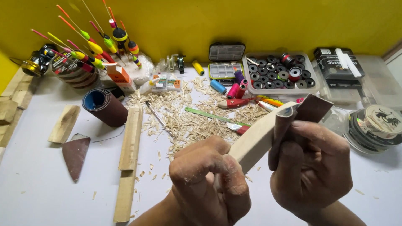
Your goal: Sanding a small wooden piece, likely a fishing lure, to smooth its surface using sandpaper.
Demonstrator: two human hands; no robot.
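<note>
My left hand [209,180] is closed around the near end of a pale carved wooden piece [255,140] that slants up to the right. My right hand [312,165] pinches a folded piece of dark red-brown sandpaper [307,111] wrapped over the far end of that wood. Both hands are dusty and sit low in the middle of the view, above a white table [37,196].
Wood shavings [188,119] cover the table's middle, with a green ruler [209,115] and a craft knife [157,115]. A sandpaper roll [104,106], wooden strips [130,142] and a sandpaper scrap [75,155] lie left. Fishing floats [96,48], thread spools [228,88] and a tray of reels [280,75] stand behind.
</note>
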